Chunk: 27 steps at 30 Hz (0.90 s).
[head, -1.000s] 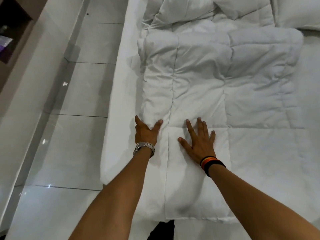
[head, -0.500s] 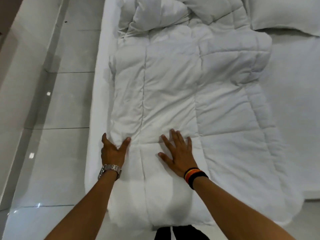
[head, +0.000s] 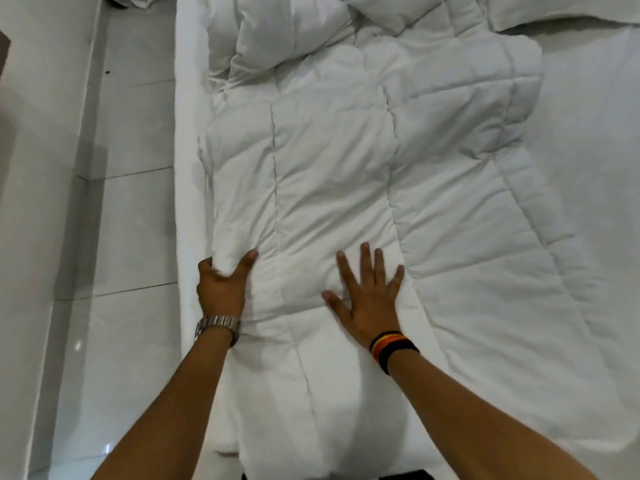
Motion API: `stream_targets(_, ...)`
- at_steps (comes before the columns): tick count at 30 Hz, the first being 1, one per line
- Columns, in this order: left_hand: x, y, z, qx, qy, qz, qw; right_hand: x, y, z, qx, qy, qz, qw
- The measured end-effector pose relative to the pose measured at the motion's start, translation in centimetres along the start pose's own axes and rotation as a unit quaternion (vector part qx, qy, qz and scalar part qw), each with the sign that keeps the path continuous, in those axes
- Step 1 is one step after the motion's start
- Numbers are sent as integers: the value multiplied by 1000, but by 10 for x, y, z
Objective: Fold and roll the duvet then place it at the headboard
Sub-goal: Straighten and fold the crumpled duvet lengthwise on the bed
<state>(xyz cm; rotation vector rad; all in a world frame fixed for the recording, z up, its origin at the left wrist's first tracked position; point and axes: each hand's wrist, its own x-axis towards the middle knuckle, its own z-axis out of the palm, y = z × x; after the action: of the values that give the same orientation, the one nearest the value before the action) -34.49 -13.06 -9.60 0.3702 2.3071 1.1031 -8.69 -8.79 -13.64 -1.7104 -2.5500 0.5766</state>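
Observation:
A white quilted duvet (head: pixel 332 174) lies folded lengthwise along the left side of the bed, with a lower layer spreading out to the right. My left hand (head: pixel 221 289), with a metal watch on the wrist, cups the duvet's left folded edge, thumb on top and fingers at the side. My right hand (head: pixel 370 299), with dark and orange bands on the wrist, lies flat with fingers spread on the top layer near a stitched seam. The far end of the duvet is bunched up.
The white mattress sheet (head: pixel 588 116) shows to the right, and a pillow (head: pixel 554 8) lies at the far right corner. A glossy white tiled floor (head: pixel 131 237) runs along the bed's left side, beside a white wall.
The view has shifted to the left and closer over the bed. Both hands have stayed pressed on the duvet at about the same spot, the right hand's fingers now spread a little wider.

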Motion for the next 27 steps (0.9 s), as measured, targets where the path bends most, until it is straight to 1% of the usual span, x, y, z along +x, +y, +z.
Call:
stream_targets(2, 11, -15, -10, 4, 1, -6, 1000, -6, -31, 19, -1, 21, -11, 1000)
stream_targets(4, 18, -31, -15, 25, -18, -32, 999, -13, -61, 37, -24, 5, 15, 1000)
stream_targets(5, 21, -37, -17, 34, -43, -44, 998, -15, -75, 44, -39, -1, 41, 998)
stream_targets(8, 31, -40, -30, 51, -160, -59, 984, -17, -108, 51, -51, -21, 114, 992)
stream_targets(10, 50, -30, -47, 38, -199, -50, 978, -9, -133, 42, -38, -16, 136, 990)
stream_targets(12, 77, -8, -59, 24, -204, -47, 978, 7, -160, 23, -5, 30, 151, 988)
stream_targets(14, 109, 19, -67, 24, -195, -45, 979, 28, -184, -2, 26, 87, 138, 986)
stream_targets(16, 136, 53, -68, 22, -188, -25, 982, 51, -195, -29, 44, 127, 125, 983)
stream_targets(20, 187, 123, -62, 8, -151, 39, 988, 109, -197, -86, 40, 147, 109, 982)
stream_targets(22, 211, 153, -54, 7, -145, 53, 988, 137, -196, -109, 35, 164, 112, 979)
stream_targets(24, 238, 178, -38, 6, -152, 64, 986, 170, -198, -125, 28, 174, 115, 978)
stream_targets(27, 282, 210, -3, 17, -183, 75, 980, 228, -201, -133, 33, 163, 118, 979)
